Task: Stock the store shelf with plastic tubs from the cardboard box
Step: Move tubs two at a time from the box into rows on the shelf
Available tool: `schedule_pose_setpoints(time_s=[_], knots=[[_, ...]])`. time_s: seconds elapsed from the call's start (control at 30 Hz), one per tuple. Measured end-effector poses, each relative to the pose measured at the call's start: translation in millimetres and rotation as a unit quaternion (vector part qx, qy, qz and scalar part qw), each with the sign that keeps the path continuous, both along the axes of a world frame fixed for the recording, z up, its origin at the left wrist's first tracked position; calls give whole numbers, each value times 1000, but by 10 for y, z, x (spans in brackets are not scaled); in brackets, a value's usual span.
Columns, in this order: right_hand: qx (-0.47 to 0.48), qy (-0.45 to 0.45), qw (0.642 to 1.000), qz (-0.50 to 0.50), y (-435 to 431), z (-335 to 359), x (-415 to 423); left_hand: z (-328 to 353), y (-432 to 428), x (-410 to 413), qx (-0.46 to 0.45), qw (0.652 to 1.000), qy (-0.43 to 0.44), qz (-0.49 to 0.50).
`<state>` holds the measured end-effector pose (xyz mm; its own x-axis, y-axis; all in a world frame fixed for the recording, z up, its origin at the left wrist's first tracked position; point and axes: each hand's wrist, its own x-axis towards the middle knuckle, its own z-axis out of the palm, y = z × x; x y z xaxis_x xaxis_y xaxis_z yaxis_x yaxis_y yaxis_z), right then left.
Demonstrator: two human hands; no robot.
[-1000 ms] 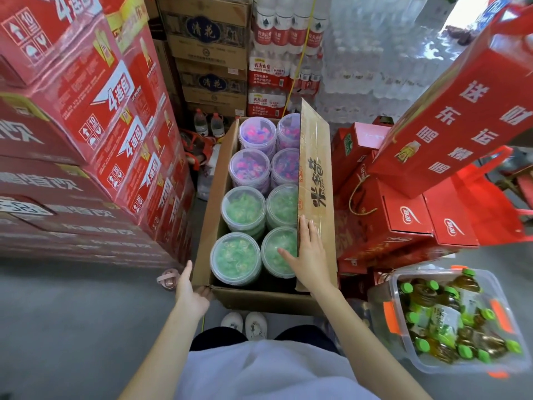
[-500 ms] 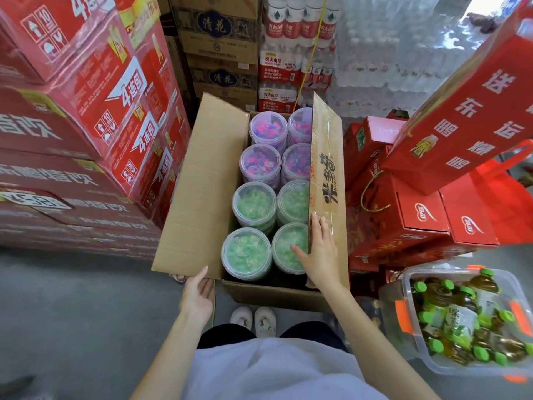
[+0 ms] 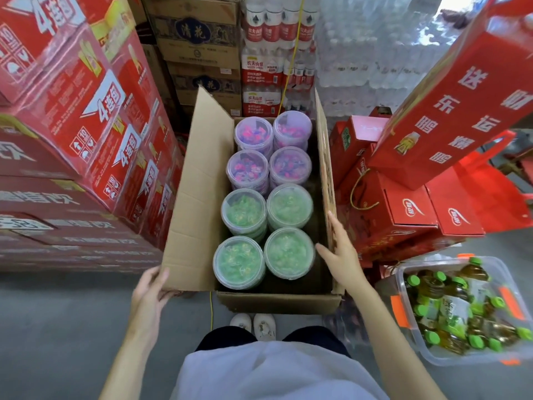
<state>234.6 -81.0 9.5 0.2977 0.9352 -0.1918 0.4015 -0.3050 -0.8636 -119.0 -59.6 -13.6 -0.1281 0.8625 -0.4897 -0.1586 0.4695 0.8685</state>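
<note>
Plainly, the cardboard box (image 3: 277,301) stands open on the floor with its tubs untouched: eight lidded tubs seen from above, two abreast in four rows along the box's length, which runs away from the person. The four nearer the person hold green contents, the four farther hold pink and purple.

The left hand (image 3: 150,295) grips the near corner of the left flap (image 3: 196,197), fingers curled over its edge, with the flap folded outward from the box. The right hand (image 3: 340,255) is open, palm against the right flap (image 3: 324,174), which stands nearly upright; its thumb reaches inward over the box toward the tubs.

What matters next, as I judge it, is that the near right green tub (image 3: 289,253) lies just beside that thumb, on the box's inner side, closer than anything is to the left hand. The near left green tub (image 3: 239,262) sits just beside the first, toward the left flap. Both stand upright, lids facing up, so a grasp would come from above. Whether a second layer lies beneath is hard to tell, though stacked rims seem to show under some lids. No store shelf is visible.
</note>
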Motion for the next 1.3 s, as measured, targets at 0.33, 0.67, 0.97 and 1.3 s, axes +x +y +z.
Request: schedule_pose_setpoints(time_s=[0.33,0.67,0.97,1.3], knots=[[-114,-131,984,-43,138,327,645,398,1104,435,116,940,246,-206],[-121,-186,967,-127,711,341,659,398,1530,876,77,941,249,-214],[-175,-212,952,-133,754,337,766,190,1599,654,126,909,335,-212],[-95,-184,971,-115,638,373,701,8,1653,466,180,903,299,-252]])
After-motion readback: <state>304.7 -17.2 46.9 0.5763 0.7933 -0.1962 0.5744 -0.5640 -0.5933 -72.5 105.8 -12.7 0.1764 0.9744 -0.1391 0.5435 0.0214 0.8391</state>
